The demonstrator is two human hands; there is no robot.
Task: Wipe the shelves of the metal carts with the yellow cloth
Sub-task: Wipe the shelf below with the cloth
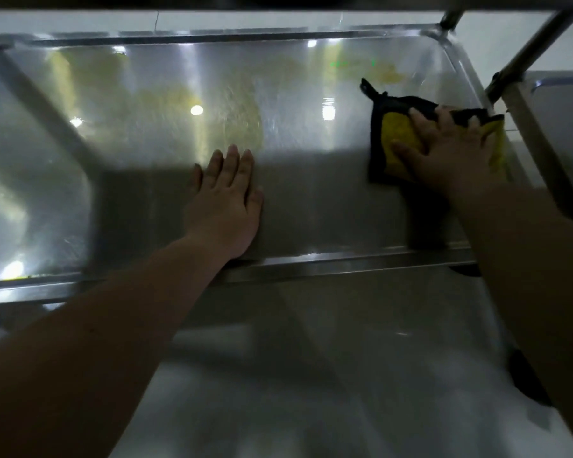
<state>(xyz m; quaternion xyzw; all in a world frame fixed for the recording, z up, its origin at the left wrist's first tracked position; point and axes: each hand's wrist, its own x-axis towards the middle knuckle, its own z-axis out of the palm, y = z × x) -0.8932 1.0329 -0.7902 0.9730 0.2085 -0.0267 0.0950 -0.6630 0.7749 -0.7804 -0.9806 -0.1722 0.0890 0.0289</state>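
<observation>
A shiny metal cart shelf [295, 200] fills the upper half of the head view, under another shelf's edge. The yellow cloth [397, 140], black-edged with a black loop at its far left corner, lies flat near the shelf's right end. My right hand [450, 157] presses flat on the cloth with fingers spread. My left hand [225, 200] rests palm down on the bare shelf at the middle, fingers straight and together, holding nothing.
A raised rim [311, 264] runs along the shelf's near side. Upright cart posts [530, 57] stand at the far right corner, and a slanted post [30, 94] crosses the left. A second cart's shelf [563, 104] adjoins on the right. Pale floor [311, 375] lies below.
</observation>
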